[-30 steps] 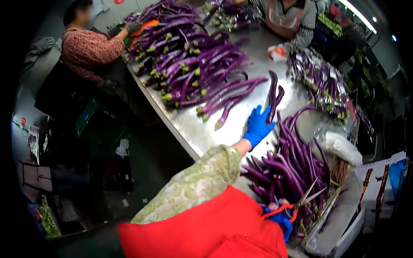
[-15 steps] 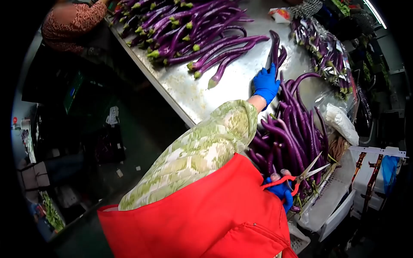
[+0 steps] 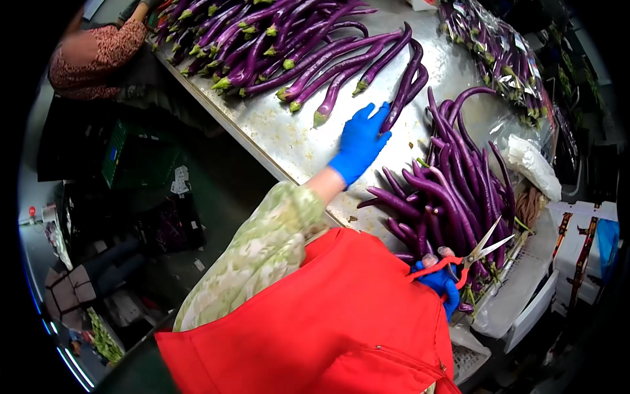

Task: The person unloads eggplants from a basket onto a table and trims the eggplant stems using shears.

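1. The left hand (image 3: 359, 144), gloved in blue, reaches over the metal table (image 3: 262, 134) with its fingers partly spread.
2. Its fingertips lie against the near end of a long purple eggplant (image 3: 405, 85) on the table (whether they grip it, I cannot tell).
3. The right hand (image 3: 443, 284) has its fingers curled around the red-handled scissors (image 3: 467, 261), blades parted, in front of a heap of eggplants (image 3: 459, 190).
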Tool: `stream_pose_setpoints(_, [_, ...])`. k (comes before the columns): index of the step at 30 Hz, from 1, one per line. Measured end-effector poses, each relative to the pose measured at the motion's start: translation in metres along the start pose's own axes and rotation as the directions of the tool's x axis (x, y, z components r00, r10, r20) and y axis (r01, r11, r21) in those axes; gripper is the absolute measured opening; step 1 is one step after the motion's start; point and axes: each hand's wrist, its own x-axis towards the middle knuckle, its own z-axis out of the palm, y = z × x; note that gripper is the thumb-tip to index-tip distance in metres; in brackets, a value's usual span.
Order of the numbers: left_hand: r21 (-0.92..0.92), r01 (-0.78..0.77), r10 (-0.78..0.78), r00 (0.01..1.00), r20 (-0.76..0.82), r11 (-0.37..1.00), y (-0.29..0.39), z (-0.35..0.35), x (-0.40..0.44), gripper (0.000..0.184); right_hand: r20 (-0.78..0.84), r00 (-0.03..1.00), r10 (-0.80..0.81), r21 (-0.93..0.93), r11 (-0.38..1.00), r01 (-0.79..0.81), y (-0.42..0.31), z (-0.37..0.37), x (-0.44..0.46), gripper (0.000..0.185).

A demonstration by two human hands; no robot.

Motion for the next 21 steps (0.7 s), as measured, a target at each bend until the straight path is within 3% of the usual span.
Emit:
stream_pose_setpoints(2, [0.109, -0.017, 0.040, 0.978, -0.207, 0.994, -0.009, -0.043, -0.010, 0.057, -0.022, 0.999, -0.031, -0.001, 1.000, 0.031, 0.001, -0.003, -0.002, 0.057])
stream_pose_setpoints(4, [0.271, 0.124, -0.068, 0.976, -0.208, 0.955, -0.036, -0.066, -0.018, 0.060, -0.051, 0.998, -0.023, -0.035, 0.999, 0.021, -0.004, -0.010, -0.005, 0.061])
stream_pose_setpoints(6, [0.185, 0.226, -0.218, 0.974, -0.061, 0.957, -0.075, -0.062, -0.033, 0.061, 0.004, 1.000, 0.002, -0.023, 1.000, -0.002, -0.004, -0.018, -0.002, 0.062])
stream_pose_setpoints(7, [0.236, 0.201, -0.209, 0.978, 0.006, 0.951, -0.083, -0.063, -0.030, 0.056, -0.008, 1.000, 0.006, -0.024, 1.000, -0.006, -0.003, -0.020, -0.001, 0.063])
stream_pose_setpoints(9, [-0.232, 0.312, -0.334, 0.941, -0.059, 0.921, -0.095, -0.054, -0.029, 0.053, -0.063, 0.998, 0.003, -0.073, 0.997, -0.008, -0.005, -0.014, -0.002, 0.065])
stream_pose_setpoints(10, [-0.460, 0.330, -0.404, 0.912, -0.067, 0.824, -0.098, -0.049, -0.027, 0.052, -0.095, 0.996, -0.001, -0.098, 0.995, -0.008, -0.006, -0.011, -0.003, 0.065])
stream_pose_setpoints(11, [-0.535, 0.511, -0.539, 0.834, 0.119, 0.673, -0.105, -0.052, -0.027, 0.049, -0.090, 0.996, -0.017, -0.091, 0.996, 0.009, -0.006, -0.012, -0.003, 0.064])
stream_pose_setpoints(14, [-0.686, 0.592, -0.616, 0.743, 0.262, 0.423, -0.081, -0.067, -0.020, 0.049, -0.093, 0.995, -0.035, -0.074, 0.997, 0.028, -0.005, -0.015, -0.004, 0.063])
stream_pose_setpoints(15, [-0.699, 0.590, -0.623, 0.737, 0.262, 0.404, -0.074, -0.068, -0.021, 0.048, -0.105, 0.994, -0.025, -0.070, 0.997, 0.018, -0.006, -0.015, -0.004, 0.063])
stream_pose_setpoints(19, [-0.706, 0.579, -0.620, 0.744, 0.251, 0.409, -0.076, -0.063, -0.024, 0.049, -0.137, 0.990, -0.046, -0.040, 0.998, 0.041, -0.005, -0.014, -0.005, 0.064])
stream_pose_setpoints(21, [-0.481, 0.575, -0.539, 0.811, 0.228, 0.662, -0.085, -0.059, -0.030, 0.050, -0.059, 0.998, -0.025, -0.025, 0.999, 0.023, -0.007, -0.021, -0.002, 0.065])
